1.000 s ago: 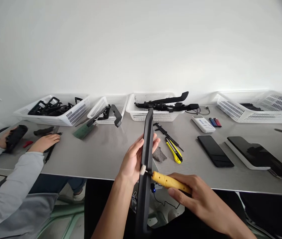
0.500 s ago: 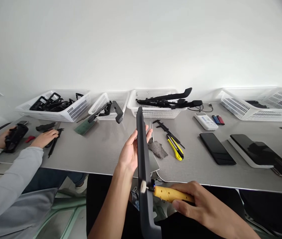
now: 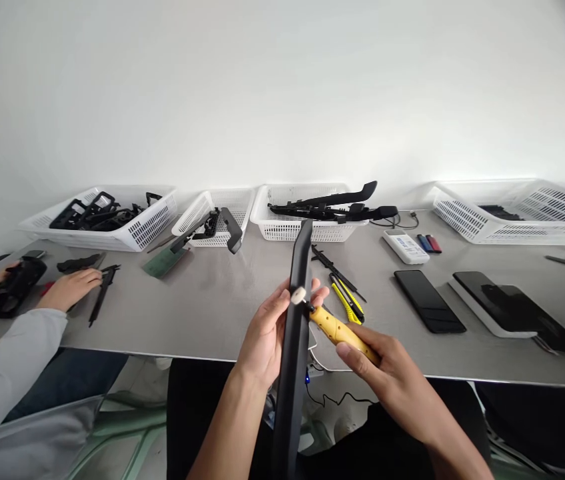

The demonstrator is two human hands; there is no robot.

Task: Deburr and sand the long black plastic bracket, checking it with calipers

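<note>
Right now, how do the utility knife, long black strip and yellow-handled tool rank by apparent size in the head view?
1. Long black strip
2. Yellow-handled tool
3. Utility knife, farther away

No text you can read here: bluish print (image 3: 402,239) on the white boxy device (image 3: 406,247), too small and blurred.

Long, smooth grey worktop (image 3: 202,307)

Four white slotted plastic baskets (image 3: 290,231) stand along its back. Nearer lie a slim black caliper (image 3: 340,272) and a yellow-and-black plastic utility knife (image 3: 346,299); rightward, a flat black rectangular phone (image 3: 430,301) and a boxy white device (image 3: 405,247).
</note>
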